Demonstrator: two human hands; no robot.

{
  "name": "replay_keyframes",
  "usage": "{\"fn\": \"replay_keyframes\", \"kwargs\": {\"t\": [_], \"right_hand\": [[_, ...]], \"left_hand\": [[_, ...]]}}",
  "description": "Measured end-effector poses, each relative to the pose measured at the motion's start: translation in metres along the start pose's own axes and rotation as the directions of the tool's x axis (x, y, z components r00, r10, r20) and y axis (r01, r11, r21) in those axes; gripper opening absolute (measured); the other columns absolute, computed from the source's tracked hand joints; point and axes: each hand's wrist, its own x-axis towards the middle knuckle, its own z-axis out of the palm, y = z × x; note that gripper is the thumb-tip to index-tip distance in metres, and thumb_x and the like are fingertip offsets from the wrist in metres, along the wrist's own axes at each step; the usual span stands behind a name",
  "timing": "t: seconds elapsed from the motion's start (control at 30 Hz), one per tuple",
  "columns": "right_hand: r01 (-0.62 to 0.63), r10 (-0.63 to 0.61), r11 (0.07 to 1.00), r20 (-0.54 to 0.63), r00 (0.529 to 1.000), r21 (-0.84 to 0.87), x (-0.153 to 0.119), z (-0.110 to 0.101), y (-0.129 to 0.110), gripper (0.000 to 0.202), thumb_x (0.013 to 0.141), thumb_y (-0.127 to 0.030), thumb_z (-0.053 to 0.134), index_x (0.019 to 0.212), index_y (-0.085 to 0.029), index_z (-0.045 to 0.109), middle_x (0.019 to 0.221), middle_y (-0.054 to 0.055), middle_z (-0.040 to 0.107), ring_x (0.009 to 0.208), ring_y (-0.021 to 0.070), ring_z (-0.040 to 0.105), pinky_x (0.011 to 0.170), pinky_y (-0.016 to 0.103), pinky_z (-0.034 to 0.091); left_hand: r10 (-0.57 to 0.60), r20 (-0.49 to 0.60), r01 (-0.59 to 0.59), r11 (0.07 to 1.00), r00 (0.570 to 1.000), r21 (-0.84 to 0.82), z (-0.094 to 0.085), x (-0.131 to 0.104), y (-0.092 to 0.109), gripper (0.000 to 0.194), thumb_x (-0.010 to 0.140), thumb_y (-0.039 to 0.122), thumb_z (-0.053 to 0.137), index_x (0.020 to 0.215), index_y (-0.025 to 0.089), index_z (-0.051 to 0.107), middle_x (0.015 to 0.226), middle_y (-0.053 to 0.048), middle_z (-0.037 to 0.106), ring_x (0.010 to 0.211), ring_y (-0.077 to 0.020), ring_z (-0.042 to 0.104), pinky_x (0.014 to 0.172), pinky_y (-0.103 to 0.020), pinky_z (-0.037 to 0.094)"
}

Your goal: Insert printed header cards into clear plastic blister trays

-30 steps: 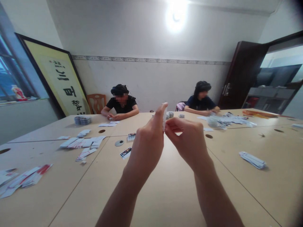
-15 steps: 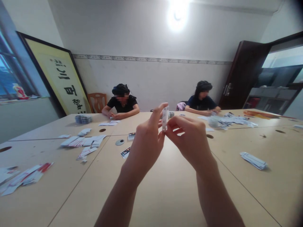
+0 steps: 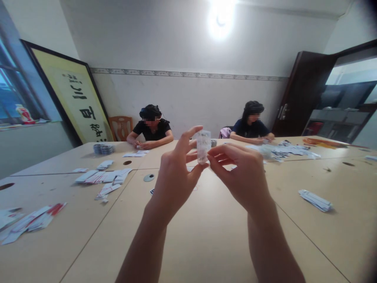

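Note:
Up in front of me, above the table, I see a small clear plastic piece (image 3: 204, 144), upright and roughly rectangular, with faint markings. Its exact kind is too unclear to name. My left hand (image 3: 178, 165) grips it between the index fingertip at the top and the thumb at the bottom. From the other side, my right hand (image 3: 235, 165) pinches its lower right edge with thumb and index finger. Beside my left wrist a dark-and-white printed card (image 3: 152, 192) shows only at its corner.
White paper strips (image 3: 103, 176) lie left of centre, and red-marked strips (image 3: 38, 220) nearer left. A strip bundle (image 3: 315, 200) rests at right. Two people sit opposite, a left one (image 3: 156, 129) and a right one (image 3: 250, 125). Card stacks (image 3: 103, 149) and plastic bags (image 3: 266, 151) stand near them.
The clear piece has turned from edge-on so its broad face shows. My left hand has shifted slightly left, my right hand slightly right; the cards behind my left hand are now mostly covered.

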Motion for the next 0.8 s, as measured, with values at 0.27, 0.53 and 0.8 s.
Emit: {"fn": "replay_keyframes", "kwargs": {"t": [0.27,0.53,0.8], "right_hand": [[-0.075,0.087,0.975,-0.049,0.995,0.208,0.0,0.002,0.001,0.008,0.083,-0.017,0.068,0.09,-0.021,0.068,0.086,-0.001,0.07,0.066,0.0113,0.069,0.055,0.022,0.059],[-0.146,0.163,0.933,-0.024,0.986,0.329,0.004,0.002,0.007,0.007,0.08,-0.024,0.073,0.084,-0.02,0.068,0.078,-0.002,0.065,0.057,0.0095,0.062,0.047,0.022,0.048],[-0.092,0.107,0.943,-0.028,0.994,0.32,0.004,0.003,0.004,0.005,0.08,-0.018,0.071,0.085,-0.021,0.07,0.075,-0.003,0.064,0.052,0.0068,0.052,0.047,0.022,0.043]], "left_hand": [[-0.065,0.023,0.068,0.992,0.998,-0.11,-0.002,-0.001,0.0,0.065,0.083,0.032,0.079,0.141,0.026,0.049,0.117,-0.007,0.074,0.106,-0.0267,0.073,0.09,-0.038,0.066],[-0.128,0.19,0.187,0.923,0.973,-0.337,-0.013,0.001,-0.002,0.071,0.083,0.027,0.078,0.145,0.025,0.043,0.125,-0.012,0.07,0.108,-0.028,0.072,0.085,-0.037,0.066],[-0.161,0.229,0.243,0.886,0.96,-0.395,-0.016,0.001,-0.002,0.077,0.082,0.026,0.078,0.149,0.023,0.041,0.127,-0.015,0.069,0.107,-0.0279,0.072,0.083,-0.034,0.066]]}}
